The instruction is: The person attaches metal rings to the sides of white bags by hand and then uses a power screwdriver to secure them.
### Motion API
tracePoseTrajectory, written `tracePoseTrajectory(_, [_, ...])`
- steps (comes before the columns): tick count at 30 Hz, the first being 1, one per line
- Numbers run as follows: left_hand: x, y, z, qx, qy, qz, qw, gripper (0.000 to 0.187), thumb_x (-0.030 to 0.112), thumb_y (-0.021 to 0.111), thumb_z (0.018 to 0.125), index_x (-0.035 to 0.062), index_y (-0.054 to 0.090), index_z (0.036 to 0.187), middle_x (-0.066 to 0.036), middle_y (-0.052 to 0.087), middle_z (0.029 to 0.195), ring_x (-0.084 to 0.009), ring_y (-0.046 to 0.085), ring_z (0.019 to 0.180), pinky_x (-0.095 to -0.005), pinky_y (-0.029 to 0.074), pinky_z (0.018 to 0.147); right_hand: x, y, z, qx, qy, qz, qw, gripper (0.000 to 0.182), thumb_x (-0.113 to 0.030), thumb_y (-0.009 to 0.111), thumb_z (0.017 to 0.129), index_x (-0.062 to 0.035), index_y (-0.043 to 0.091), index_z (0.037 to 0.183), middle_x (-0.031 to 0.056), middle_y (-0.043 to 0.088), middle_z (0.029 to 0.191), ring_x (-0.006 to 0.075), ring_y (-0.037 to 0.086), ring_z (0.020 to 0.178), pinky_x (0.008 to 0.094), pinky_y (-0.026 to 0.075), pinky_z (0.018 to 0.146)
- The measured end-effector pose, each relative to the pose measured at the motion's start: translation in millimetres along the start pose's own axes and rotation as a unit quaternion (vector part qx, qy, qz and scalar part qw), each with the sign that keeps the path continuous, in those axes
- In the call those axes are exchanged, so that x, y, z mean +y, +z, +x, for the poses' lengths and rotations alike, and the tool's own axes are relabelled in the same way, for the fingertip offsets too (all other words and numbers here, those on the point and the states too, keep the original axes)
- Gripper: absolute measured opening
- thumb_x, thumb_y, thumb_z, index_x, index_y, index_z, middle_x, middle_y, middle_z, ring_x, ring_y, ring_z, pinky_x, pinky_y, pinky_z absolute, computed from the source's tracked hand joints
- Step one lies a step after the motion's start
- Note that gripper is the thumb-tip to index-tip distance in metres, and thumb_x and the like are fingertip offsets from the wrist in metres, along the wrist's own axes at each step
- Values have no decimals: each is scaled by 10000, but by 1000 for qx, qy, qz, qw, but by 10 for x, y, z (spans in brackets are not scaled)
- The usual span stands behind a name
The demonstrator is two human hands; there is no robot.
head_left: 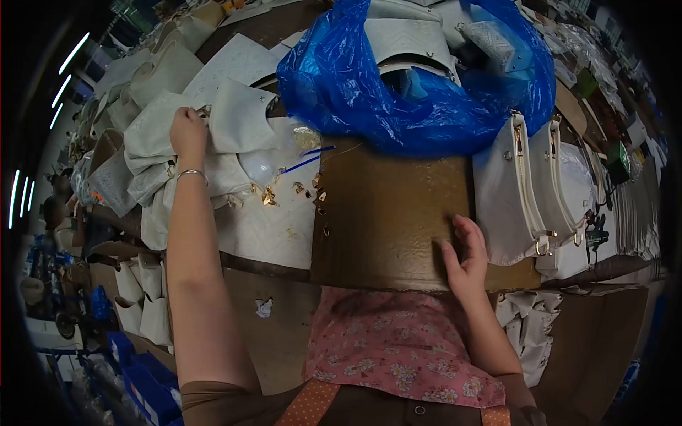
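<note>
Across the tabletop in the head view, our left grip is stretched forward among white bag pieces, its fingers curled in and touching them; we cannot tell whether they pinch an edge, as the fingertips are hidden. A metal bracelet circles the wrist. Just right of that grip stands a white curved panel. Nearer to us and to its right, gold fittings lie scattered, with blue strips just beyond them.

Our right grip is wide, thumb and fingers apart with nothing between them, at the near part of a brown board. Just to its right, two white zippered bags stand upright side by side. Beyond it spreads a blue plastic bag with more white pieces inside, and on our side of it we wear a floral apron.
</note>
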State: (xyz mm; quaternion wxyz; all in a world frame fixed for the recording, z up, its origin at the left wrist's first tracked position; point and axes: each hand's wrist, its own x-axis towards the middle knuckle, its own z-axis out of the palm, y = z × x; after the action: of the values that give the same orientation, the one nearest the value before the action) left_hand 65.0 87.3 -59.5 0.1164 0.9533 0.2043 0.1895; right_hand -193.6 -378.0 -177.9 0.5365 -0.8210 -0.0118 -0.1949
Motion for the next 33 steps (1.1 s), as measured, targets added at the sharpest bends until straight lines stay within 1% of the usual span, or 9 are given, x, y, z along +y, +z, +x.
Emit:
tracePoseTrajectory(3, [-67, 96, -74, -59, 32, -117, 991, 628, 483, 545, 832, 42, 449, 1268, -181, 566, 1196, -357, 549, 1072, -389, 432, 905, -61, -6, 10, 1, 1, -8, 1000, 419, -3, 617, 761, -4, 522, 1169, 162, 515, 1170, 279, 528, 1057, 318, 409, 911])
tracePoseTrajectory(5, [34, 386, -254, 41, 95, -78, 992, 742, 528, 574, 799, 12, 410, 1307, -223, 555, 1198, -369, 541, 1095, -392, 420, 929, -104, -2, 16, -2, -8, -39, 999, 403, -3, 617, 760, -6, 534, 1154, 166, 521, 1160, 284, 533, 1049, 323, 410, 912])
tracePoseTrajectory(6, [153, 380, -334, -48, 14, -183, 982, 830, 520, 616, 773, -14, 347, 1348, -266, 521, 1226, -369, 519, 1136, -387, 406, 951, -106, 1, 23, -6, -21, -41, 999, 385, -5, 618, 758, -10, 546, 1136, 165, 528, 1149, 286, 535, 1049, 326, 411, 912])
tracePoseTrajectory(13, [181, 567, -461, -2, 86, -157, 984, 692, 327, 589, 837, 33, 299, 1392, -236, 528, 1235, -305, 554, 1109, -370, 427, 924, -55, -41, -56, -8, -46, -33, 998, 315, -9, 616, 756, -17, 582, 1069, 159, 547, 1104, 290, 539, 1050, 335, 416, 907])
tracePoseTrajectory(15, [189, 381, -689, -30, -29, -520, 853, 604, 195, 540, 872, 50, 289, 1402, -163, 561, 1201, -260, 578, 1047, -344, 443, 903, -23, -33, -54, -6, -47, -33, 998, 328, -17, 625, 755, -16, 577, 1080, 159, 546, 1110, 297, 539, 1051, 339, 420, 904])
tracePoseTrajectory(20, [520, -245, -1898, -44, -37, -714, 698, 536, 142, 447, 943, 69, 229, 1427, -142, 361, 1384, -252, 437, 1206, -359, 381, 999, -262, 79, 17, -35, -29, -30, 999, 513, -60, 680, 736, -27, 495, 1213, 171, 468, 1236, 285, 467, 1154, 340, 367, 964])
tracePoseTrajectory(25, [979, -60, -3217, -229, -69, -813, 532, 586, 318, 393, 976, 84, 136, 1449, -126, 303, 1428, -269, 406, 1244, -425, 345, 1034, -898, 233, 223, -67, -182, 135, 972, 941, -304, 849, 573, -46, 344, 1324, 245, 353, 1338, 433, 299, 1279, 468, 267, 1050])
tracePoseTrajectory(31, [1123, 94, -3728, -396, -13, -716, 574, 525, 247, 342, 997, 69, 130, 1443, -127, 417, 1329, -212, 454, 1183, -341, 394, 971, -901, 0, 324, -179, -229, 62, 955, 1029, -333, 885, 481, -62, 340, 1310, 188, 398, 1327, 412, 301, 1289, 487, 265, 1049])
tracePoseTrajectory(33, [972, 215, -3655, -419, 131, -556, 706, 539, 196, 399, 976, 49, 157, 1435, -153, 556, 1161, -240, 581, 1016, -329, 461, 849, -868, 0, 252, -201, -211, 62, 955, 1043, -367, 888, 486, -70, 322, 1310, 178, 410, 1327, 395, 307, 1289, 478, 263, 1050])
